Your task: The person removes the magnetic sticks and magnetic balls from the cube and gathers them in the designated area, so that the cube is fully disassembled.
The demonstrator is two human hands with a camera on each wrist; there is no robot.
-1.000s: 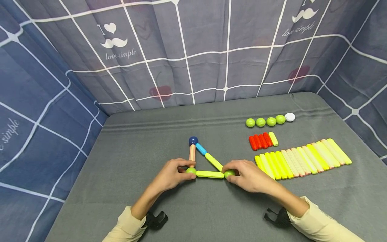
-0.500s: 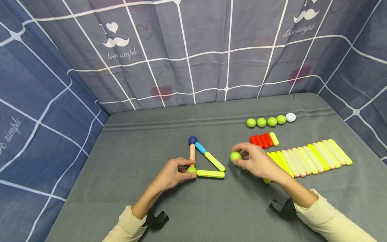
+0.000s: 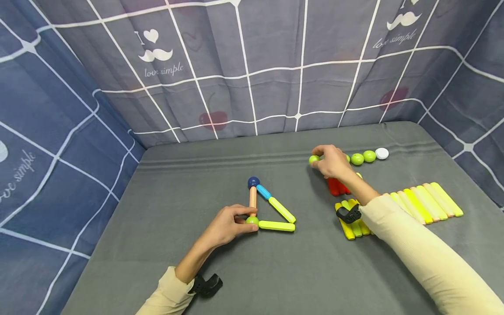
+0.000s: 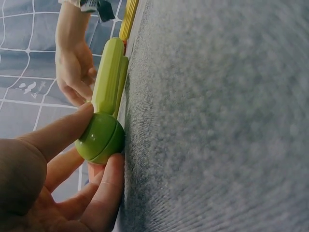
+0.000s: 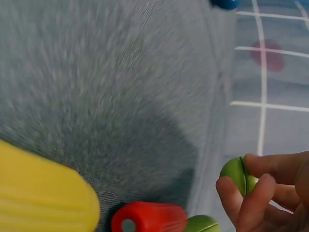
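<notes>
My left hand (image 3: 228, 224) grips a green ball (image 4: 100, 139) at the near left corner of a three-sided figure of rods. From that ball a yellow-green rod (image 3: 277, 226) runs right and a pale orange rod (image 3: 253, 197) runs back to a dark blue ball (image 3: 253, 182). A blue rod (image 3: 264, 192) and a second yellow-green rod (image 3: 281, 210) slope down from the blue ball; a small gap parts the two yellow-green rods' right ends. At the back right, my right hand (image 3: 333, 162) pinches another green ball (image 5: 235, 175) beside the row of balls.
Green balls (image 3: 357, 159) and a white ball (image 3: 382, 153) line the back right. Short red rods (image 3: 334, 187) lie below, partly covered by the right hand. Several yellow and pale rods (image 3: 427, 202) lie side by side under the right sleeve. A grid-patterned curtain (image 3: 275, 96) borders the table.
My right hand has lifted the green ball off the figure's right corner and carried it back toward the row of balls. The left hand keeps its grip on the other green ball.
</notes>
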